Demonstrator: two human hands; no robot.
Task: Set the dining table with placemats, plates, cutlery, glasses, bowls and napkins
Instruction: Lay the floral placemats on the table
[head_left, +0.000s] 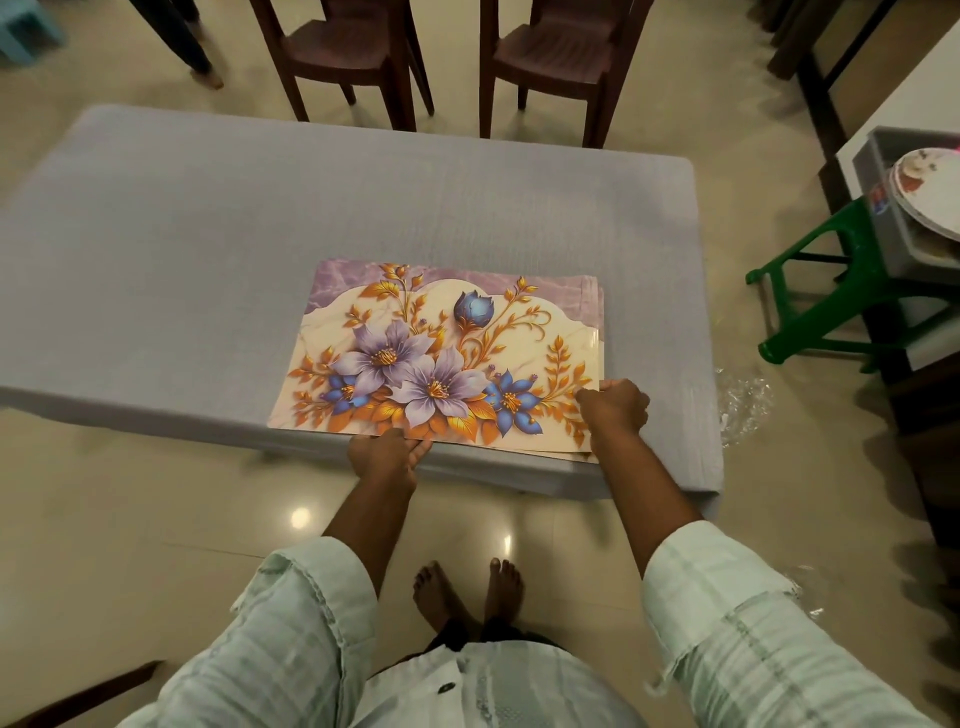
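A stack of floral placemats (441, 358) lies on the grey-covered table (156, 249), w/ its near edge right at the table's near edge, just ahead of both hands. Edges of several mats show fanned at the right side and near-right corner, so it's more than one mat.

Left hand (387, 457) is at the near edge of the stack, left of centre, fingers laid along/under the edge and thumb side on top. It looks like a light pinch on the edge, prob. to steady the pile or lift the top mat. Right hand (615, 408) is at the near-right corner, fingers curled round the mats' edge in a firm grip. My read: the right hand holds the corner where the layers separate, so one mat can be peeled off while the left keeps the rest from sliding.

Around: two brown chairs (343, 57) sit beyond the far side of the table, well away from the hands. To the right of the right hand, well apart, is a green stool (810, 291) carrying a grey tub (883, 171) w/ plates (930, 187) in it. Crumpled clear plastic wrap (743, 400) lies on the floor just right of the table corner.

Nothing blocks the tabletop ahead of the hands. The wrap could be a slip risk when stepping toward the plates.
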